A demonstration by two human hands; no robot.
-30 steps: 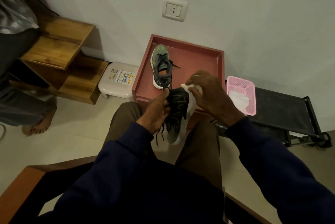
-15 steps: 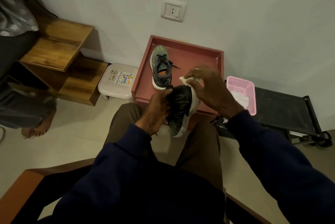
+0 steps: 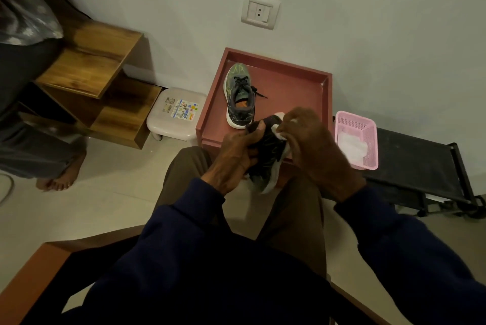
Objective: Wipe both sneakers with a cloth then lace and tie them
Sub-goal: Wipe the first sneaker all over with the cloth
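Observation:
A dark sneaker with a white sole [image 3: 267, 164] is held above my knees, tilted, its toe pointing toward me. My left hand [image 3: 236, 151] grips its upper on the left side. My right hand [image 3: 313, 146] pinches a white cloth [image 3: 277, 133] against the shoe's heel end; most of the cloth is hidden by my fingers. The second sneaker [image 3: 239, 96], grey and green with black laces, stands upright on the red tray table [image 3: 294, 83], toe toward the wall.
A pink basket [image 3: 368, 146] with white cloths in it sits on a black stand [image 3: 420, 167] at the right. A small white stool [image 3: 176, 114] and wooden shelves [image 3: 92, 67] stand left. Another person's bare foot [image 3: 61, 177] is at far left.
The held sneaker has risen slightly and both hands have closed in on it. My right hand has moved the cloth along the shoe's heel end.

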